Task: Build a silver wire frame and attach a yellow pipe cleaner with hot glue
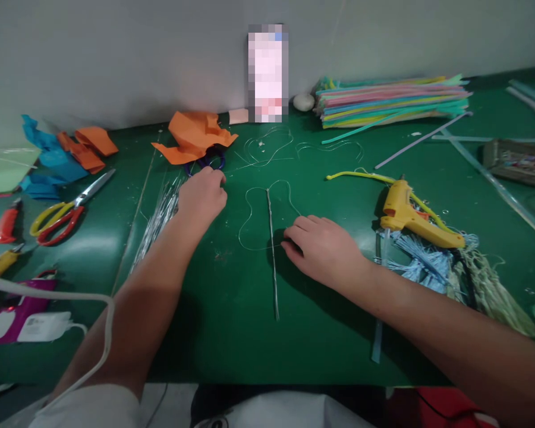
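Twisted wire (273,255) flat on counter (223,333) beside right hand (323,246); left hand (200,193) by dark-blue handles (223,161). Both grips: can't tell. Risk: thin loops (239,236) could bend if right hand drags across them.

Phone screen (268,74) pixelated, dark-blue handles (223,160) partly covered, box (515,161) cut off at right edge

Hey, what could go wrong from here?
The right hand is so close that it might bend the twisted wire. The glue gun lies by the blue strands and could scorch them if hot; I can't tell whether it is. The white cable crosses the left arm and might snag.
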Demonstrator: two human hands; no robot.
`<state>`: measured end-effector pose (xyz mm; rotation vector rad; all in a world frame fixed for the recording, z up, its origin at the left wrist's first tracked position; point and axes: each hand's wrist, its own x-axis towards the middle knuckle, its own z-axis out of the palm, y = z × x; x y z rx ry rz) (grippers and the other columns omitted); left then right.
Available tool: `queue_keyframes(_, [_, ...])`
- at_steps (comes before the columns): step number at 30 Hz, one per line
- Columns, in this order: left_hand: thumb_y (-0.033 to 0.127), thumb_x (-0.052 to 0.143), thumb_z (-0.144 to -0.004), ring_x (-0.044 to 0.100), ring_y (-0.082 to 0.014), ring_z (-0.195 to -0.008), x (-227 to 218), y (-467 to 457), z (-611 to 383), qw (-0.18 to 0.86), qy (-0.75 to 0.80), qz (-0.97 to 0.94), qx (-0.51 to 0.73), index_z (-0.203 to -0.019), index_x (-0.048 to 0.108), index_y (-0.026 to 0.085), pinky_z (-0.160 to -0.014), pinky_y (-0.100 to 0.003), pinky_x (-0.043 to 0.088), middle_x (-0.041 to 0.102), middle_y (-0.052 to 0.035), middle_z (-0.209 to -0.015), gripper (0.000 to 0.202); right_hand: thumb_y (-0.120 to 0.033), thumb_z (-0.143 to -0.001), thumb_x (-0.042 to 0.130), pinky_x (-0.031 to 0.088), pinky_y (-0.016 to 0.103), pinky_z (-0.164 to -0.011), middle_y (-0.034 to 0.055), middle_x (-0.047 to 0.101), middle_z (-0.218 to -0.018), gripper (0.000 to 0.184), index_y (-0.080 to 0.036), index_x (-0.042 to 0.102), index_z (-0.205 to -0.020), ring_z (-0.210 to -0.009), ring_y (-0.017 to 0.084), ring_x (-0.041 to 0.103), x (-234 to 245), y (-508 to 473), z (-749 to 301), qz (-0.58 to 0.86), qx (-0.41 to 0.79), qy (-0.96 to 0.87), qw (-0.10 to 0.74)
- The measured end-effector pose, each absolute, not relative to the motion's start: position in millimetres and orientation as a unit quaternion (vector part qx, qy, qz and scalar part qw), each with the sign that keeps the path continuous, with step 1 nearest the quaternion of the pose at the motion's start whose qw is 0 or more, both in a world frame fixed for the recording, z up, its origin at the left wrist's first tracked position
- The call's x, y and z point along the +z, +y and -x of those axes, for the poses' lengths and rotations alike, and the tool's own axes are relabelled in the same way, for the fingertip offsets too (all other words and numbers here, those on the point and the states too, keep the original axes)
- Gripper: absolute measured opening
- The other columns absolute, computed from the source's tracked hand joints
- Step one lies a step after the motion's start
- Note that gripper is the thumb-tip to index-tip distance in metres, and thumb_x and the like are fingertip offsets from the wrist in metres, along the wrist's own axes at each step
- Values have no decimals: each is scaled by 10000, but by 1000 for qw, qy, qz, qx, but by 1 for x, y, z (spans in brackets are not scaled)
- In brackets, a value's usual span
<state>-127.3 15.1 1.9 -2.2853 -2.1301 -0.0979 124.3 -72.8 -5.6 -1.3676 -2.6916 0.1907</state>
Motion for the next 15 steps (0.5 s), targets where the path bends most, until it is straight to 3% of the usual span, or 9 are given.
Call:
queue_keyframes(5, [365, 592, -893, 646, -288, -934, 6, 16, 127, 14, -678, 729, -94, -976, 681, 200, -725, -395, 470, 693, -107, -1068, 205, -283, -964, 496, 336, 334, -695, 78, 660, -882, 267, -150, 722, -917, -826, 212, 589, -3, -72, -123, 451, 72, -888, 55])
queue_keyframes(11, [514, 594, -900, 588, -182, -791, 30, 46, 110, 11, -638, 734, -232, -743, 614, 227, -745, -344, 437, 663, -20, -807, 328, -297, -975, 468, 309, 321, -658, 77, 675, -870, 284, -156, 707, -913, -785, 189, 582, -2, -71, -124, 458, 96, -883, 51])
queue_keyframes(15, [542, 627, -876, 547, -112, -817, 28, 109, 85, -21, -644, 709, -286, -829, 616, 225, -794, -283, 414, 650, 42, -856, 321, -308, -984, 441, 259, 314, -605, 59, 689, -854, 286, -164, 680, -919, -735, 166, 570, -3, -69, -124, 463, 129, -876, 37])
